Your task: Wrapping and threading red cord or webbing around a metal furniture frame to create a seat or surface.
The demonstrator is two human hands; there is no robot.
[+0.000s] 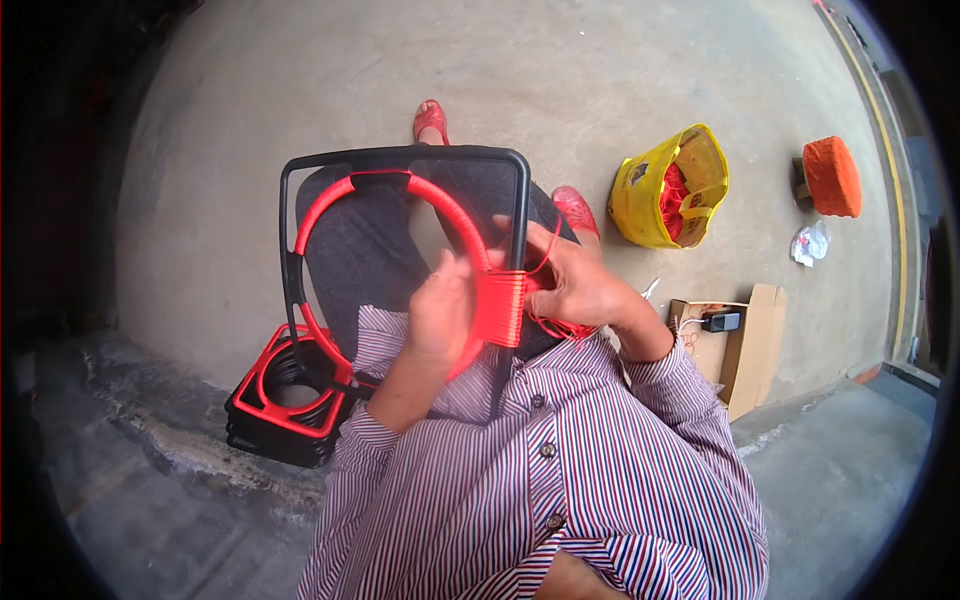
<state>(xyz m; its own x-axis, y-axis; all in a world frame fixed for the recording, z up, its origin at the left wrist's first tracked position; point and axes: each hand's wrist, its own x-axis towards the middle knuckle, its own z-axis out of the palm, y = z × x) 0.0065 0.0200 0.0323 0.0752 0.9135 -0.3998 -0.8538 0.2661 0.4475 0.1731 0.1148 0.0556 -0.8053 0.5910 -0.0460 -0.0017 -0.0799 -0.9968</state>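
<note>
A black square frame [524,190] with a round ring [450,205] inside it rests across my lap. Red cord covers much of the ring, and black shows between the wrapped stretches. At the right side, tight rows of red cord [499,308] join the ring to the frame's bar. My left hand [442,308] is inside the ring by these rows, its fingers blurred and partly hidden. Just outside the bar, my right hand [585,285] is closed on a loose bundle of red cord [562,327]. One strand loops up past its fingers.
Stacked black frames, the top one red-wrapped [318,432], stand low at my left. To the right are a yellow bag [640,200] holding red material, an orange-topped stool [832,177], a crumpled plastic bag [810,243], and an open cardboard box [755,345] with a black adapter [720,322].
</note>
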